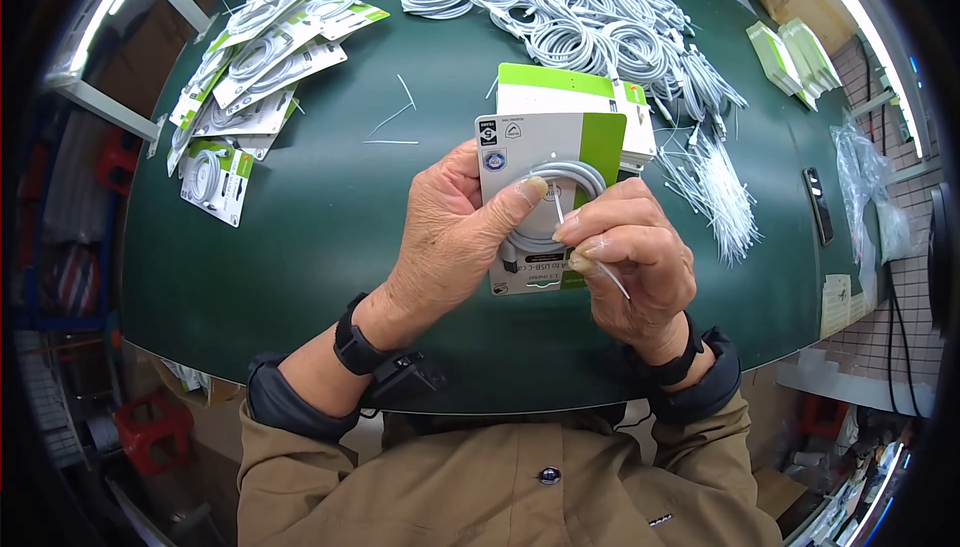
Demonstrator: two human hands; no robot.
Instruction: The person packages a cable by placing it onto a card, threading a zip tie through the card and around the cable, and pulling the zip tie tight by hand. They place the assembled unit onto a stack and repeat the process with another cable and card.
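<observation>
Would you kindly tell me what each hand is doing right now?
Left hand: closed on the backing card, thumb pressing the coiled cable.
Right hand: pinching a thin white tie.

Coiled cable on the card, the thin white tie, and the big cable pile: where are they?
Coiled cable (575, 175), head view, top of loop.
White tie (612, 282), head view, lower end.
Cable pile (570, 17), head view, middle coils.

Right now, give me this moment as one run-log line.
left hand: holds backing card, thumb on coiled white cable | right hand: pinches white tie | table: finished cards, loose cables
</observation>
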